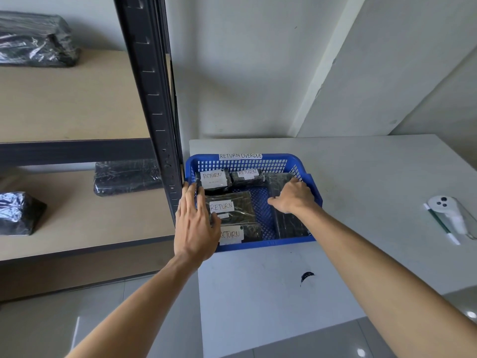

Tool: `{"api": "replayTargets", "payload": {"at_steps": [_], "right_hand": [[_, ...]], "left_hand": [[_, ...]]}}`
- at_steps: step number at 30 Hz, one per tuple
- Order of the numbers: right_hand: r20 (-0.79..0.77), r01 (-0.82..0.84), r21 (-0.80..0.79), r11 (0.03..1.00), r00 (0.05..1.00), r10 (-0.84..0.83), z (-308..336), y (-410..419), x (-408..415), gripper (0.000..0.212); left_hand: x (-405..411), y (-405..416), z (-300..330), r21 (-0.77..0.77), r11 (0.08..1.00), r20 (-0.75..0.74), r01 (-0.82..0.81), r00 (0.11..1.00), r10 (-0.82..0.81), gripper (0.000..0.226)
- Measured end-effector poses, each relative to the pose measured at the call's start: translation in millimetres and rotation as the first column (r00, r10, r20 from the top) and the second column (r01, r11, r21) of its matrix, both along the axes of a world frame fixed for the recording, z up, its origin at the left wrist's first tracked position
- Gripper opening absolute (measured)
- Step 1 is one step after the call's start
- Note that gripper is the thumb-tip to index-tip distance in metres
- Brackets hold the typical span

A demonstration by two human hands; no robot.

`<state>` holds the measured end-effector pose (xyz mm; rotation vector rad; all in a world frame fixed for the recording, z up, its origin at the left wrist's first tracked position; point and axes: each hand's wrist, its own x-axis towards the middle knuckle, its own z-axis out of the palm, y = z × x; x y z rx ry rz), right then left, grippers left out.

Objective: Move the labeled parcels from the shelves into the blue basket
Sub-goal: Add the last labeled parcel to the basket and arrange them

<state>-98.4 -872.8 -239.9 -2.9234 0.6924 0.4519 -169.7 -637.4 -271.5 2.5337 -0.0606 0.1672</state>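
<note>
The blue basket (260, 161), tagged "RETURN OVERDUE", sits on the white table beside the shelf post. Inside lie several black wrapped parcels with white "RETURN" labels: one at the back left (214, 178), one at the back middle (247, 175), one in the middle (229, 206), one at the front (238, 233). A long black parcel (289, 224) lies along the right side with no label showing. My left hand (195, 223) rests flat with spread fingers over the basket's left rim, touching the middle parcel. My right hand (291, 196) presses down on the long parcel, fingers curled.
The black metal shelf post (154, 99) stands right against the basket's left side. Unlabeled-looking black wrapped parcels remain on the shelves: upper left (36, 40), lower middle (126, 177), lower left (18, 213). A white device and a pen (449, 215) lie on the table at right.
</note>
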Motion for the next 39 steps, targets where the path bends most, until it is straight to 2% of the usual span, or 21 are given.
{"api": "replayTargets", "payload": {"at_steps": [5, 10, 12, 14, 16, 17, 19, 23, 27, 29, 32, 34, 39], "right_hand": [[0.034, -0.004, -0.085, 0.996, 0.999, 0.007, -3.6, 4.4, -1.8, 0.101], [-0.030, -0.113, -0.311, 0.944, 0.994, 0.109, 5.0, 16.1, 6.2, 0.086], [0.077, -0.223, -0.326, 0.919, 0.962, 0.261, 7.3, 24.2, 18.7, 0.073], [0.164, -0.434, -0.265, 0.861, 0.860, 0.483, 4.5, 34.3, 33.2, 0.063], [0.126, -0.619, -0.219, 0.754, 0.748, 0.651, -1.1, 43.4, 44.5, 0.072], [0.108, -0.660, -0.208, 0.722, 0.718, 0.687, -3.9, 45.5, 49.3, 0.077], [0.116, -0.685, -0.208, 0.698, 0.691, 0.713, -8.4, 44.6, 57.3, 0.075], [0.127, -0.721, -0.218, 0.657, 0.647, 0.752, -7.5, 40.2, 64.4, 0.054], [0.114, -0.725, -0.233, 0.648, 0.641, 0.759, -6.8, 42.4, 63.1, 0.050], [0.184, -0.686, -0.243, 0.686, 0.662, 0.727, -4.5, 38.9, 60.7, 0.050], [0.407, -0.572, -0.183, 0.799, 0.696, 0.591, 2.5, 28.2, 51.1, 0.046], [0.473, -0.556, -0.162, 0.815, 0.681, 0.559, 4.3, 19.6, 40.3, 0.045], [0.305, -0.650, -0.069, 0.756, 0.708, 0.637, -5.1, 10.3, 9.1, 0.049]], "left_hand": [[-0.5, 0.3, 0.4, -0.013, 1.000, 0.000, 0.002, 1.000, -0.002, 0.071], [-0.8, -0.3, -0.2, -0.021, 1.000, 0.009, 0.005, 1.000, -0.005, 0.070], [-0.5, -0.3, 0.1, -0.022, 1.000, 0.018, 0.006, 1.000, -0.005, 0.069], [-0.1, 0.0, -0.1, -0.016, 1.000, 0.023, 0.009, 1.000, -0.009, 0.070], [-0.3, 0.1, -0.4, -0.009, 1.000, 0.026, 0.011, 1.000, -0.011, 0.070], [-0.5, 0.1, -0.3, -0.006, 1.000, 0.028, 0.008, 1.000, -0.008, 0.069], [-1.4, -0.1, -0.3, -0.006, 1.000, 0.030, -0.004, 1.000, 0.004, 0.069], [-1.1, -0.5, -1.4, -0.015, 1.000, 0.028, -0.014, 0.999, 0.015, 0.070], [-2.0, -0.4, -1.3, -0.010, 1.000, 0.023, -0.011, 1.000, 0.011, 0.071], [-0.8, 0.0, 0.0, -0.004, 1.000, 0.024, -0.006, 1.000, 0.007, 0.070], [1.3, 1.0, -0.4, -0.001, 1.000, 0.016, -0.009, 1.000, 0.009, 0.071], [-0.3, 0.5, -0.8, -0.009, 1.000, 0.012, -0.012, 1.000, 0.012, 0.070], [-1.8, 0.3, 0.5, -0.018, 1.000, 0.015, -0.003, 1.000, 0.003, 0.070]]}}
